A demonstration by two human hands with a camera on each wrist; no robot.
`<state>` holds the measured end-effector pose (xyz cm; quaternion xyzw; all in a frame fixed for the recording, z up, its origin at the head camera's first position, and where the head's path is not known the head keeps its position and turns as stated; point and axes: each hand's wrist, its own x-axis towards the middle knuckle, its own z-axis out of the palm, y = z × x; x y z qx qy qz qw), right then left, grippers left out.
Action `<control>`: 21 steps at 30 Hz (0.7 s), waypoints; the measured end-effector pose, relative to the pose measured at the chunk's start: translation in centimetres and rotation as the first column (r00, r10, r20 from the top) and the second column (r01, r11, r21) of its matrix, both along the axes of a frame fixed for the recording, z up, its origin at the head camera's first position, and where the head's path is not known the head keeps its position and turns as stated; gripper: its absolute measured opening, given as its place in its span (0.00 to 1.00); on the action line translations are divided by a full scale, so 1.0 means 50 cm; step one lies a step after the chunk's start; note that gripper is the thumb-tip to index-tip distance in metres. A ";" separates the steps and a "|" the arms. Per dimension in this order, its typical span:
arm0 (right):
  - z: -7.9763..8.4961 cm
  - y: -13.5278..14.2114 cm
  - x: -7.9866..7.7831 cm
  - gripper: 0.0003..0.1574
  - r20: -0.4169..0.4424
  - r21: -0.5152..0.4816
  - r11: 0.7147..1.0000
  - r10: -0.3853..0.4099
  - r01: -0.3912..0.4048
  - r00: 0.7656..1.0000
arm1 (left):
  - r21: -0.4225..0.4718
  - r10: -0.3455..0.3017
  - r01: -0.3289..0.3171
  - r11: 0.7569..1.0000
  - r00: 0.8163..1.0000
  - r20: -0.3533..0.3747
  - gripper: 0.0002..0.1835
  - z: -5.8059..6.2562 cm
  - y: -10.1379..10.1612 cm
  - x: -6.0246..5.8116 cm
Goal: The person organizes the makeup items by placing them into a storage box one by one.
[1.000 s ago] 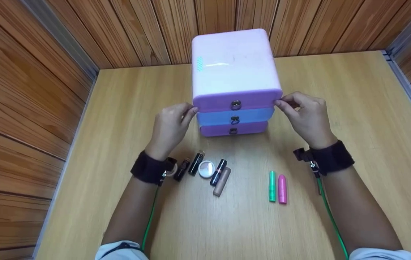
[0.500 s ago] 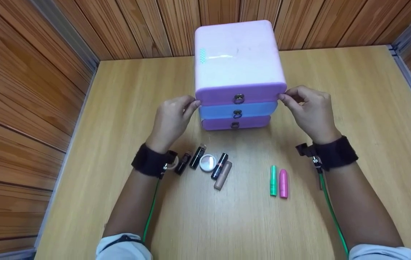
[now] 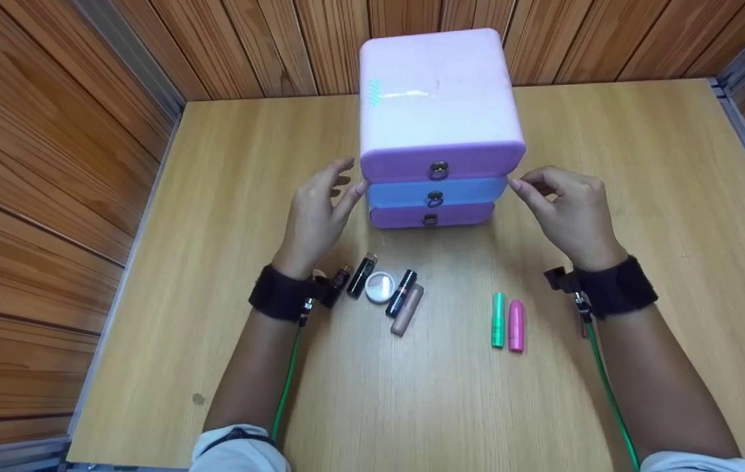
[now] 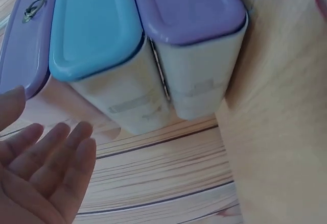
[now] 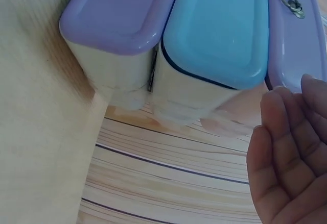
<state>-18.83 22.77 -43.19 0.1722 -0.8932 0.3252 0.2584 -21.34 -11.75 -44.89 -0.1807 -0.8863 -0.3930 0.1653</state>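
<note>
A small drawer unit with a pale pink top stands at the back of the table. Its front has a purple top drawer, a blue middle drawer and a purple bottom drawer, each with a ring pull. They look pushed in. My left hand is beside the unit's left side, fingers loosely spread and apart from it in the left wrist view. On the other side, my right hand has its thumb and fingertips close to the top drawer's right corner. Whether they touch it I cannot tell.
Before the unit lie black cosmetic tubes, a taupe tube and a round white compact. A green tube and a pink tube lie further right. Wood-panelled walls border the table.
My left fingers have come off the top drawer's left corner and spread. My right fingertips have slipped slightly down from the right corner. The head view has tilted, shifting everything upward.
</note>
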 end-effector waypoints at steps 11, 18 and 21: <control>0.029 0.074 0.079 0.06 -0.126 -0.003 0.998 -0.068 0.069 0.990 | 0.080 0.007 -0.015 0.997 0.996 0.089 0.30 -0.023 0.031 -0.009; 0.045 0.141 0.135 0.07 -0.109 -0.038 0.986 -0.167 0.164 0.980 | 0.157 -0.018 -0.011 0.987 0.983 0.183 0.36 -0.037 0.043 -0.016; 0.048 0.168 0.158 0.13 0.012 0.019 0.975 -0.222 0.222 0.975 | 0.190 -0.032 -0.009 0.982 0.976 0.214 0.38 -0.040 0.047 -0.017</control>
